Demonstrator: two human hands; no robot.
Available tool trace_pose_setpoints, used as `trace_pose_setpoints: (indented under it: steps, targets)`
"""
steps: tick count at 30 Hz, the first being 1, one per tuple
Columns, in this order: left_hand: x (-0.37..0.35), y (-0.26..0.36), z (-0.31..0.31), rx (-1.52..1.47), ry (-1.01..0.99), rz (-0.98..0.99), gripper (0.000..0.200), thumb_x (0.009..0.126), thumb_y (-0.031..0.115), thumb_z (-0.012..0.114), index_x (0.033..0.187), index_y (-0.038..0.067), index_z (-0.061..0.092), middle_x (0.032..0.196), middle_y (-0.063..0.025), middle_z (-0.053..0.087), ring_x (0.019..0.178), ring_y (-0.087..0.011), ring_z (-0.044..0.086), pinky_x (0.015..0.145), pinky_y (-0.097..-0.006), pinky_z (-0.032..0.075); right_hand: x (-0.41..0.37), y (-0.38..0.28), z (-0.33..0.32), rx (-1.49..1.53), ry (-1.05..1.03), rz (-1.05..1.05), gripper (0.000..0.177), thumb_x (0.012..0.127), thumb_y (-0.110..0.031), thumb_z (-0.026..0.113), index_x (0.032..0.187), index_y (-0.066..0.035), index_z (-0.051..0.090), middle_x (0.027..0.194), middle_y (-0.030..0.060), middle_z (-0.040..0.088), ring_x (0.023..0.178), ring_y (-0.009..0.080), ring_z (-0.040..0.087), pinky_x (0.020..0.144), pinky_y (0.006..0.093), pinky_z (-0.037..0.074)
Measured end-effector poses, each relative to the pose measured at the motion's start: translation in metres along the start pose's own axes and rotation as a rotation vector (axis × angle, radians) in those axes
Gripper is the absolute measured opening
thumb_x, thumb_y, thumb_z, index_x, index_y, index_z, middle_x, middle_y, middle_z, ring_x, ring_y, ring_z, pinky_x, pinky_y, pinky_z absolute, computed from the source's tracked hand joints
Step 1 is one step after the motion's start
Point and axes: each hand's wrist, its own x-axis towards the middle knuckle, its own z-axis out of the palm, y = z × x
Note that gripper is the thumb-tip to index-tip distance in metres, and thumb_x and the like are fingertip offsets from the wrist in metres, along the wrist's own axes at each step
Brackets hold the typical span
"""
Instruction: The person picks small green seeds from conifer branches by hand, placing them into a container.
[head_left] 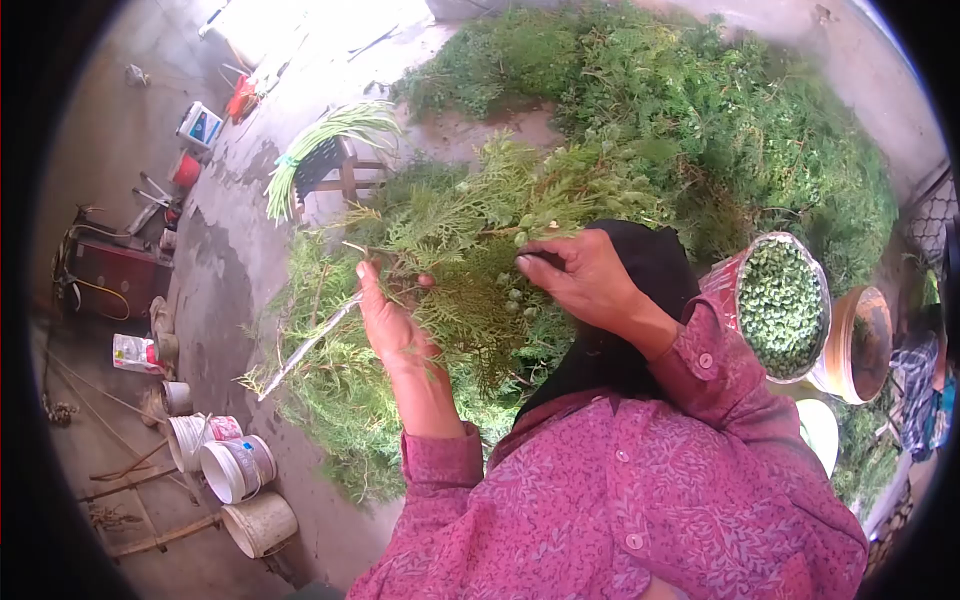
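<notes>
My left hand [385,315] is closed round the stem end of a leafy green branch [470,250] with small green cones on it. My right hand [590,275] has its thumb and fingers pinched together beside the cones [522,238] at the branch's right side; what lies between the fingertips is too small to make out. A pale stick [310,345] slants down to the left from near my left hand. To my right, a red bucket [735,280] holds many small green cones [782,308].
Heaps of cut greenery [700,110] cover the floor ahead, with more [340,440] below my left hand. A bundle of long green stalks [325,145] lies on a stool [348,180]. White buckets [238,468] stand at the left; a brown-rimmed tub [860,345] stands right.
</notes>
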Motion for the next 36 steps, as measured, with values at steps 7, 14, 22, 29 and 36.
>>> trace_pose_setpoints:
  steps: [7,14,22,29,36]
  targets:
    - [-0.013,-0.001,0.02,-0.012,-0.014,0.011,0.039,0.087,0.036,0.051,0.106,0.003,0.047,0.092,-0.0108,0.054,0.071,-0.0177,0.052,0.054,-0.0287,0.045,-0.002,0.001,0.007,-0.18,-0.179,0.105,0.032,0.071,-0.032,0.063,0.081,-0.002,0.06,0.069,0.0172,0.059,0.068,0.0334,0.058,0.061,0.0389,0.045]
    - [-0.016,0.001,0.024,0.003,-0.025,-0.077,0.041,0.086,0.038,0.052,0.106,0.004,0.045,0.089,-0.0115,0.053,0.064,-0.0183,0.051,0.052,-0.0285,0.044,0.001,-0.004,0.006,-0.161,-0.273,0.261,0.037,0.068,-0.031,0.062,0.086,0.002,0.057,0.069,0.0195,0.058,0.072,0.0358,0.057,0.068,0.04,0.044]
    - [-0.011,-0.002,0.02,0.001,-0.021,-0.087,0.029,0.086,0.034,0.053,0.091,0.006,0.047,0.084,-0.0112,0.053,0.064,-0.0184,0.052,0.05,-0.0279,0.046,-0.004,0.015,0.01,-0.04,-0.284,0.18,0.03,0.074,-0.029,0.059,0.078,0.001,0.059,0.07,0.0157,0.059,0.065,0.0261,0.059,0.06,0.0362,0.044]
    - [0.02,-0.003,-0.015,-0.051,-0.019,-0.025,0.03,0.086,0.037,0.052,0.099,0.01,0.046,0.086,-0.0107,0.052,0.059,-0.0189,0.049,0.048,-0.0293,0.045,-0.009,-0.001,-0.017,0.634,-0.388,0.566,0.017,0.084,-0.016,0.052,0.086,0.001,0.053,0.074,0.0074,0.06,0.063,0.0122,0.06,0.049,0.0227,0.044]
    - [0.015,0.007,-0.012,0.013,0.083,0.037,0.031,0.088,0.037,0.048,0.1,0.008,0.043,0.083,-0.0109,0.05,0.058,-0.0181,0.049,0.045,-0.0292,0.045,-0.005,0.013,0.001,0.574,-0.324,0.348,0.023,0.08,-0.019,0.06,0.093,-0.001,0.055,0.077,0.0054,0.06,0.064,0.0098,0.055,0.051,0.0234,0.043]
